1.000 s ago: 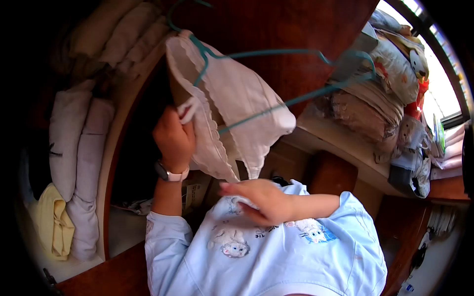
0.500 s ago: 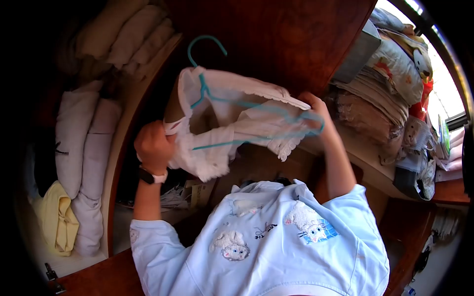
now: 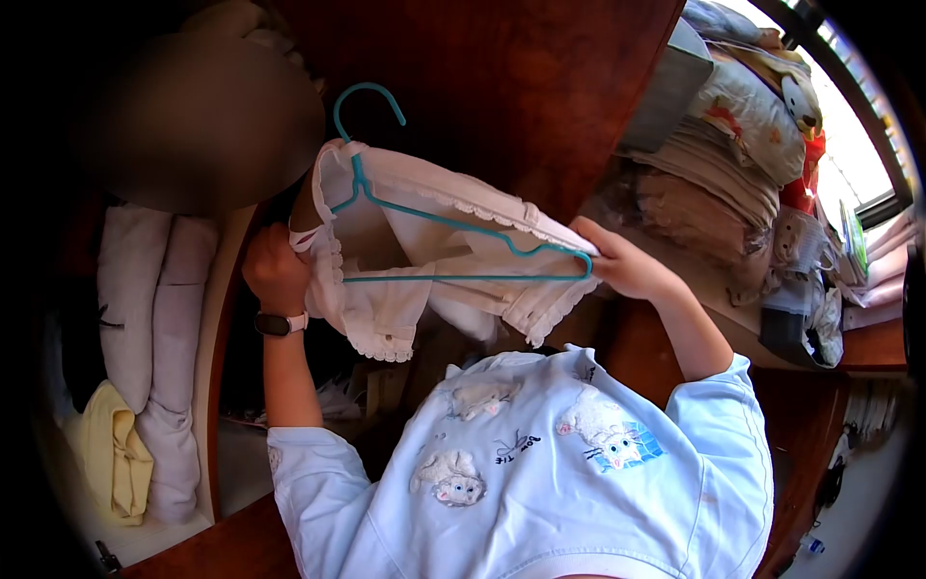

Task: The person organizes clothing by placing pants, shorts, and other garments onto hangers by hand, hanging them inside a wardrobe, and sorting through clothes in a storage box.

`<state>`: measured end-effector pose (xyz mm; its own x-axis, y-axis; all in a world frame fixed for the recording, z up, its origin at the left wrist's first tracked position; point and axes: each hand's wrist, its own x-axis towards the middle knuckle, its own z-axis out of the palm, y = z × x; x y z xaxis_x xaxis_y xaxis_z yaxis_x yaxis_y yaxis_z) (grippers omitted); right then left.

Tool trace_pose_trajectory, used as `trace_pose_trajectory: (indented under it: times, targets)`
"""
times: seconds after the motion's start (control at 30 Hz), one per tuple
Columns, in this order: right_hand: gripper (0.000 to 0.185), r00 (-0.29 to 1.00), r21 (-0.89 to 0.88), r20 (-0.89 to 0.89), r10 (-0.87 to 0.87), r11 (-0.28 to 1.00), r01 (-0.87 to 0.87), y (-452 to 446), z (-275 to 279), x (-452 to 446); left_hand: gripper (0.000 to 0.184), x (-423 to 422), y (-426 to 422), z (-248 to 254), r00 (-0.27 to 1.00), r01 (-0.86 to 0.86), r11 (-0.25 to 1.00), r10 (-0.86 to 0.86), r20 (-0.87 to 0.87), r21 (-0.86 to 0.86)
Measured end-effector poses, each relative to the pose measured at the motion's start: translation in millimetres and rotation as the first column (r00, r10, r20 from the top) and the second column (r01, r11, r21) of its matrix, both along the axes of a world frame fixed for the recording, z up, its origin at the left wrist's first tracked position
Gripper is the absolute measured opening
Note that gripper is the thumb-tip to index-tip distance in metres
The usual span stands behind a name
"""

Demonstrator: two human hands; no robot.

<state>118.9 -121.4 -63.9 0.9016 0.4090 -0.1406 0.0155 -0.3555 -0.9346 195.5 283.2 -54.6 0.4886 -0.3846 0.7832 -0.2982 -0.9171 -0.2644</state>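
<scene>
A white garment with scalloped edges (image 3: pixel 434 181) is held stretched open in front of the chest. A teal hanger (image 3: pixel 463 279) lies across its opening, with its hook sticking up at the upper left. My left hand (image 3: pixel 275 265), with a watch on the wrist, is closed on the garment's left side. My right hand (image 3: pixel 622 259) pinches the garment's right corner, beside the end of the hanger. The lower edge of the garment hangs loose above the light blue shirt (image 3: pixel 540 473).
Rolled pale cloths (image 3: pixel 178 367) and a folded yellow cloth (image 3: pixel 118 454) are on the left shelf. A blurred round patch covers the upper left. At the right, folded textiles (image 3: pixel 723 174) are stacked beside a grey box (image 3: pixel 666 92), near a window.
My right hand has come up from near the chest to the garment's right corner. The garment and hanger have turned and are now spread between both hands. A blurred patch has appeared at the upper left.
</scene>
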Motion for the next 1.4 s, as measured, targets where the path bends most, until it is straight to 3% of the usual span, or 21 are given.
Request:
trace_pose_trajectory:
  times: [0.03,0.17,0.2,0.23,0.3,0.33,0.37,0.4,0.43,0.5,0.63,0.7,0.8,0.9,0.97,1.03,1.1,1.17,1.3,1.37,1.4]
  targets:
    - [0.024,0.998,-0.013,-0.065,-0.003,1.0,0.002,-1.9,1.0,-5.1,0.013,1.1,-2.8,0.1,1.0,0.002,1.0,-0.002,0.005,-0.003]
    - [0.02,0.998,0.032,0.018,-0.055,0.998,0.055,-0.6,7.6,-30.8,0.015,5.4,-6.7,-1.0,1.0,0.004,0.999,-0.003,0.026,-0.034]
    - [0.024,0.927,0.276,-0.372,-0.054,0.947,0.166,3.4,24.1,-39.7,0.017,7.4,-6.6,-1.7,1.0,-0.008,0.999,0.009,0.028,-0.037]
    - [0.027,0.721,0.437,-0.69,0.058,0.828,0.351,6.2,33.9,-47.9,0.017,9.6,-7.4,-1.7,1.0,-0.006,0.999,0.007,0.028,-0.039]
    - [0.034,0.629,0.426,-0.773,0.08,0.8,0.422,7.7,34.9,-66.4,0.02,13.8,-9.4,-1.7,0.999,0.034,0.998,-0.034,0.004,-0.048]
    - [0.032,0.661,0.43,-0.746,0.075,0.813,0.393,7.8,43.1,-73.9,0.02,18.6,-10.8,-3.8,0.999,0.039,0.998,-0.039,0.006,-0.05]
    - [0.023,0.738,0.243,-0.669,-0.091,0.911,0.333,13.3,58.0,-77.0,0.021,22.7,-10.8,-7.6,0.999,0.04,0.997,-0.041,-0.009,-0.073]
    - [0.019,0.91,0.196,-0.389,-0.142,0.953,0.232,11.4,48.5,-78.9,0.022,23.4,-12.4,-10.4,0.999,0.041,0.995,-0.044,-0.028,-0.096]
    - [0.015,0.987,0.107,-0.061,-0.146,0.983,0.152,10.1,42.0,-77.5,0.022,24.1,-15.9,-12.3,0.998,0.053,0.994,-0.056,-0.031,-0.1]
    - [0.015,0.957,0.387,-0.228,-0.177,0.886,0.256,8.2,40.1,-72.1,0.021,25.6,-28.3,-11.7,0.997,0.066,0.978,-0.073,-0.03,-0.199]
    - [0.022,0.968,0.627,-0.183,-0.17,0.739,0.248,5.5,32.0,-65.9,0.02,21.7,-38.5,-11.4,0.996,0.084,0.957,-0.087,0.002,-0.277]
    - [0.025,0.965,0.645,-0.149,-0.216,0.719,0.26,1.4,28.3,-66.3,0.019,18.8,-42.4,-10.7,0.988,0.107,0.938,-0.138,-0.074,-0.329]
    - [0.022,0.936,0.537,-0.046,-0.35,0.781,0.318,-7.4,31.6,-66.5,0.016,17.8,-48.4,-14.8,0.985,0.111,0.946,-0.145,-0.092,-0.305]
    - [0.026,0.872,0.561,-0.053,-0.486,0.708,0.429,-7.1,34.9,-63.4,0.014,17.6,-53.8,-22.3,0.976,0.166,0.937,-0.2,-0.083,-0.306]
    - [0.031,0.748,0.506,0.044,-0.662,0.66,0.555,-15.9,11.7,-53.0,0.012,13.8,-61.7,-23.4,0.966,0.196,0.932,-0.237,-0.106,-0.305]
    - [0.027,0.702,0.508,0.112,-0.704,0.647,0.568,-23.7,-1.3,-46.9,0.011,6.3,-71.4,-16.8,0.955,0.224,0.927,-0.271,-0.123,-0.302]
    - [0.025,0.695,0.548,0.069,-0.715,0.61,0.573,-26.0,1.6,-50.5,0.01,6.3,-73.7,-12.6,0.943,0.249,0.921,-0.301,-0.142,-0.299]
    - [0.022,0.688,0.583,0.021,-0.725,0.568,0.581,-27.3,1.4,-52.6,0.012,8.1,-75.2,-11.7,0.863,0.402,0.836,-0.482,-0.15,-0.375]
    - [0.016,0.618,0.726,-0.069,-0.783,0.386,0.569,-28.8,-6.1,-49.4,0.008,0.1,-75.3,-9.0,0.781,0.409,0.729,-0.591,-0.203,-0.548]
    - [0.015,0.507,0.783,-0.075,-0.859,0.263,0.563,-30.9,-10.9,-46.9,0.006,-7.3,-74.5,-4.9,0.478,0.252,0.593,-0.763,-0.434,-0.765]
    - [0.015,0.504,0.783,-0.076,-0.86,0.261,0.564,-28.3,-10.1,-45.5,0.006,-9.7,-69.9,-8.6,0.476,0.253,0.593,-0.764,-0.435,-0.765]
